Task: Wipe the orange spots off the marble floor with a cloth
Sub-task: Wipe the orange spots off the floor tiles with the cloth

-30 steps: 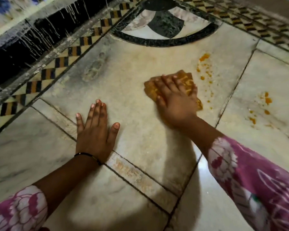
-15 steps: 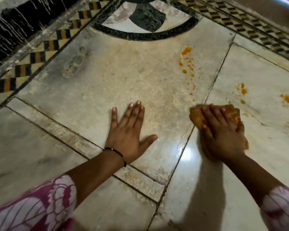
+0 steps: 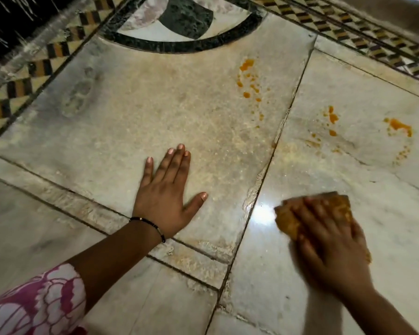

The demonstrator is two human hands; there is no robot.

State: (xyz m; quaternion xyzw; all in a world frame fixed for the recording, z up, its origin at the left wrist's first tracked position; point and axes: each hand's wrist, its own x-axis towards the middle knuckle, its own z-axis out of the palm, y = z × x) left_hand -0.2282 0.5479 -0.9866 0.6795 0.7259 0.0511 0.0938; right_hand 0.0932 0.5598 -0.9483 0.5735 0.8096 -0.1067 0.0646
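My right hand [image 3: 331, 250] lies flat on an orange-stained cloth [image 3: 288, 221] and presses it on the glossy marble floor [image 3: 155, 112] at the lower right; it is blurred by motion. Beyond it stay three groups of orange spots: one trail [image 3: 246, 64] on the middle slab, a second cluster [image 3: 333, 118] right of the joint, and a bigger blot [image 3: 399, 125] with a curved line of drops further right. My left hand [image 3: 165, 199] rests palm down on the middle slab with its fingers straight, holding nothing.
A patterned border of dark and yellow tiles [image 3: 41, 66] runs along the left and another [image 3: 373, 42] along the top right. A black inlaid arc [image 3: 186, 45] lies at the top centre. Slab joints [image 3: 261, 184] cross the floor.
My right hand has dragged the cloth from the middle slab across the joint, toward me and to the right. My left hand has shifted right and stays flat on the floor.
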